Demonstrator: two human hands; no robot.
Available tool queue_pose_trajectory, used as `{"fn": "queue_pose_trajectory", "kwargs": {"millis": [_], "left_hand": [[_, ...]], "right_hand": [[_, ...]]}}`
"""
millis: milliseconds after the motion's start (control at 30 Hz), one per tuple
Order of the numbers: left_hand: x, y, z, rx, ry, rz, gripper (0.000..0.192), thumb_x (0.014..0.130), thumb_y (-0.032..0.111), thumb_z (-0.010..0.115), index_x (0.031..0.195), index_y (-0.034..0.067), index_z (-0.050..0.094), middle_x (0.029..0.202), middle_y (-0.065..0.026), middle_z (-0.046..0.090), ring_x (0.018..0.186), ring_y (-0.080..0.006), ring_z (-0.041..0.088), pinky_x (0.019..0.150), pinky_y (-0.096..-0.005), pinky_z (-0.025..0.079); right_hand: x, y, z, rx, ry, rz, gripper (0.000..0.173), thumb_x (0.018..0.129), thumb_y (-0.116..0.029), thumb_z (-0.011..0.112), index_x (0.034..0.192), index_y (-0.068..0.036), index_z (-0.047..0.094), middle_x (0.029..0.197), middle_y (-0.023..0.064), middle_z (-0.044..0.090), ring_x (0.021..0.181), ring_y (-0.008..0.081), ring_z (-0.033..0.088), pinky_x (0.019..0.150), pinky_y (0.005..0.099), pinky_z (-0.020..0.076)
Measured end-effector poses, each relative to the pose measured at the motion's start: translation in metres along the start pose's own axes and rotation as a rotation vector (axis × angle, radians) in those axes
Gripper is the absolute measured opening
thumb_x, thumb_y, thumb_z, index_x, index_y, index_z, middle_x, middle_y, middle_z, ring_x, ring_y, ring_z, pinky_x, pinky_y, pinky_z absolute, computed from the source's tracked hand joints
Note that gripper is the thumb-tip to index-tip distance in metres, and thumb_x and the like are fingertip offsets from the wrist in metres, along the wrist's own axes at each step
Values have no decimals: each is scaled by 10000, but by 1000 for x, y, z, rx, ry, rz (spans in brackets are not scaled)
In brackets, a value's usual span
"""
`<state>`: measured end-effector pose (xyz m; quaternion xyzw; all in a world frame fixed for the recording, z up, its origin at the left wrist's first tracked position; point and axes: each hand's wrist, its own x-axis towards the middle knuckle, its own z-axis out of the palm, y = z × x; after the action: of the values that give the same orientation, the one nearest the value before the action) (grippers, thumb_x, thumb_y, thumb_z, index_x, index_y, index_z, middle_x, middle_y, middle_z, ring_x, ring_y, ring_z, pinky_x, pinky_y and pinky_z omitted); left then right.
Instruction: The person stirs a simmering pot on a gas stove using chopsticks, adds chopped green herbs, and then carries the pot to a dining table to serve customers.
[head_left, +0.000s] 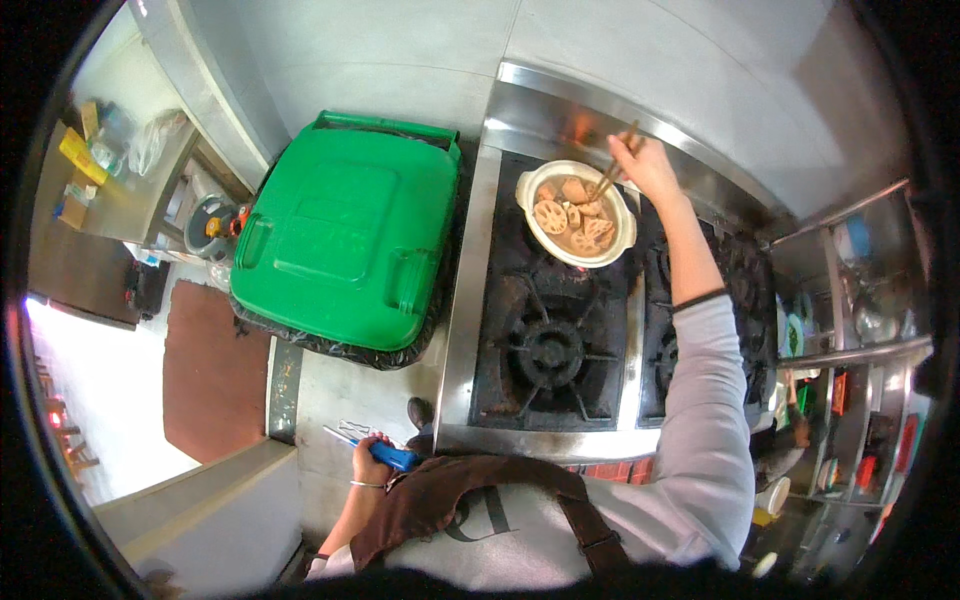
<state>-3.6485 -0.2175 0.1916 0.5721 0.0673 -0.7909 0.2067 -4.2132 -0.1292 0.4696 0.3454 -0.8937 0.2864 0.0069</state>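
My right hand grips a pair of chopsticks, their tips down in a pale clay pot. Lotus root slices and chunks that look like meat lie in its brown broth. The pot sits on a rear burner of the gas stove, and a small reddish glow shows under its near rim. Low at my left side, my left hand is closed around the blue handle of a clamp-like tool. Thin metal prongs stick out beyond my fingers.
A front burner lies nearer me. Left of the stove stands a green lidded bin with a black liner. A gas cylinder is beyond it. Metal shelves with dishes line the right, where another person's arm shows.
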Motion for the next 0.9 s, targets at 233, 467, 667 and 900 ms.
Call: {"fn": "queue_pose_trajectory", "kwargs": {"millis": [233, 467, 667, 900], "left_hand": [[0, -2, 5, 10, -14, -16, 112, 676, -7, 440, 772, 51, 448, 711, -67, 494, 641, -203, 495, 644, -316, 443], [3, 3, 15, 48, 1, -11, 95, 691, 3, 446, 775, 47, 456, 709, -72, 497, 648, -207, 499, 644, -322, 445], [6, 8, 11, 25, 31, -6, 99, 708, 11, 446, 799, 47, 464, 728, -80, 508, 650, -209, 501, 642, -326, 444], [-2, 3, 14, 26, 35, -24, 74, 722, 21, 440, 786, 47, 467, 716, -70, 507, 656, -203, 504, 654, -326, 447]], "right_hand": [[-25, 38, -34, 208, 289, 225, 307, 844, -284, 526, 781, 7, 601, 630, 44, 577, 439, 95, 520, 405, 219, 416], [-43, 140, 1, 613, 544, 509, 303, 854, -275, 494, 742, -4, 573, 610, 61, 555, 440, 127, 540, 380, 231, 417], [-50, 171, 15, 941, 618, 649, 312, 866, -282, 464, 767, -10, 580, 655, 69, 554, 485, 149, 544, 430, 245, 432], [-44, 141, -7, 771, 531, 437, 321, 873, -311, 468, 819, -14, 580, 639, 43, 540, 444, 121, 515, 409, 228, 413]]}}
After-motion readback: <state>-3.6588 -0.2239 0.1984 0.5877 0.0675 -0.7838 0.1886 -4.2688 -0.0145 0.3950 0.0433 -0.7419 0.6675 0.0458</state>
